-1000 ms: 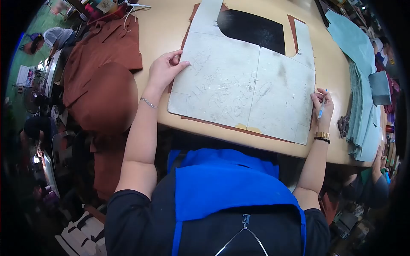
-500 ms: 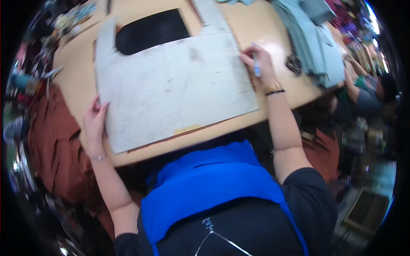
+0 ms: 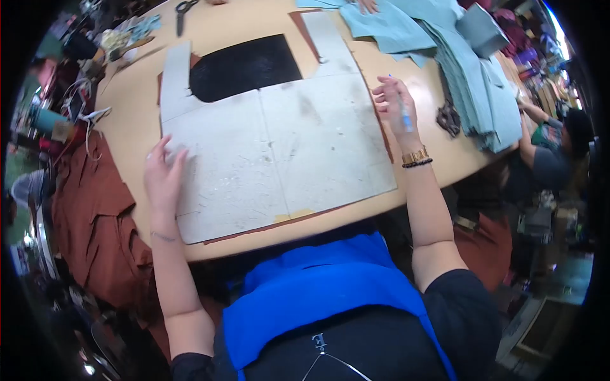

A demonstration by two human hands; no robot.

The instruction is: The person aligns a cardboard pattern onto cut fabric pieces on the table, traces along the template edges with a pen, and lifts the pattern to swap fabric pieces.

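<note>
A large pale grey template (image 3: 235,165) with writing and marks lies flat on the table, brown fabric (image 3: 305,28) showing along its edges. Between its two upper arms is a black panel (image 3: 244,68). At the template's left edge, my left hand (image 3: 165,174) has its fingers apart and holds nothing. Beside the right edge, my right hand (image 3: 397,105) holds a white and blue pen (image 3: 405,117) against the palm, fingers partly spread.
Stacked light teal fabric (image 3: 473,95) lies on the right, near a dark crumpled item (image 3: 448,119). Black scissors (image 3: 182,14) lie at the far edge. Brown cloth (image 3: 95,216) hangs at the left. Another person's hand (image 3: 366,5) touches the teal fabric; a person sits at the right.
The view has swung toward the right, bringing scissors and more teal fabric into sight. My left hand's fingers have spread over the template's left edge, and my right hand's fingers have loosened from the right edge.
</note>
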